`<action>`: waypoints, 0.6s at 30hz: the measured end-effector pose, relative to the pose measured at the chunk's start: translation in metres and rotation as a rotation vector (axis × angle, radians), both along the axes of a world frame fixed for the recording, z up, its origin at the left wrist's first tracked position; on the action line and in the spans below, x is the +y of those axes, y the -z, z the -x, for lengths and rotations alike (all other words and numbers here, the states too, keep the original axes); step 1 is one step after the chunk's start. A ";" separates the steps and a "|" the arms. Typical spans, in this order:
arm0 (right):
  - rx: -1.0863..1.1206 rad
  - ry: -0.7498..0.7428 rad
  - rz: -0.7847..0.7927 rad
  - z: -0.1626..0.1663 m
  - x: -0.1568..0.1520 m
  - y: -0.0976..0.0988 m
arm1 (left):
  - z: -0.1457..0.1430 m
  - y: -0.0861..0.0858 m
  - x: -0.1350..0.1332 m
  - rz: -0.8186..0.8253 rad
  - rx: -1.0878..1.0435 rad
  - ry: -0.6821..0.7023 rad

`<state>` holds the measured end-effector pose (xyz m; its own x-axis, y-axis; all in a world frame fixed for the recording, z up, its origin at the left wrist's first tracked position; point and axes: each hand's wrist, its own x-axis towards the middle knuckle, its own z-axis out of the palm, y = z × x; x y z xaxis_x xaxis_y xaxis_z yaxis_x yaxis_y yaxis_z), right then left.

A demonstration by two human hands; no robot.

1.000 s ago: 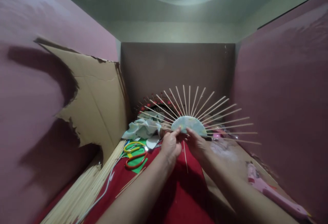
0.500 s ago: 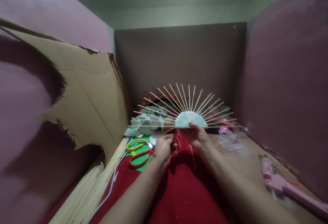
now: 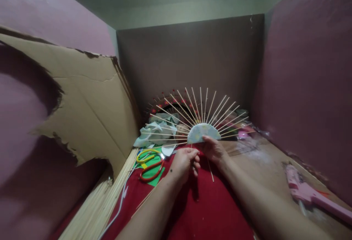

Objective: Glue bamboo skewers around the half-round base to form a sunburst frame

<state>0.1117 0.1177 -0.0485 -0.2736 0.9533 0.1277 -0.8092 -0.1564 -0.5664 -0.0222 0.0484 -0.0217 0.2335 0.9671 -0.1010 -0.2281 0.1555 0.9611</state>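
My right hand (image 3: 216,150) grips a pale blue patterned half-disc (image 3: 203,132) by its lower edge, thumb on the front face. Many thin wooden sticks (image 3: 181,106) fan out from its curved rim. Just below the disc's left corner, my left hand (image 3: 187,159) is closed, with thumb and forefinger pinched together on a pale thread that hardly shows. Another thin strand (image 3: 211,172) hangs below my right hand over the red cloth (image 3: 209,210). Red-and-yellow-handled scissors (image 3: 151,172) lie left of my left hand on a green piece (image 3: 158,177).
A bundle of thin sticks (image 3: 90,203) and a white cord (image 3: 121,203) lie at the left, beside torn cardboard (image 3: 88,111). Crumpled pale fabric (image 3: 156,132) sits behind the scissors. A pink glue gun (image 3: 305,192) lies at the right. Walls stand close on both sides.
My left hand has moved right, closer to my right hand. The fan of sticks has tilted, its left side lower. The loop of thread below the disc no longer shows.
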 end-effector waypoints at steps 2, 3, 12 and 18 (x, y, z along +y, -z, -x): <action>-0.012 0.010 0.004 -0.002 0.002 0.005 | 0.000 0.001 0.001 0.003 0.010 -0.004; -0.016 0.013 0.002 -0.003 0.003 0.007 | 0.001 0.002 0.002 0.002 0.014 -0.009; -0.006 0.024 -0.011 -0.010 0.004 0.012 | 0.007 0.000 0.005 0.002 -0.020 -0.064; -0.007 -0.001 -0.007 -0.010 0.003 0.012 | 0.008 0.002 0.006 -0.015 -0.036 -0.026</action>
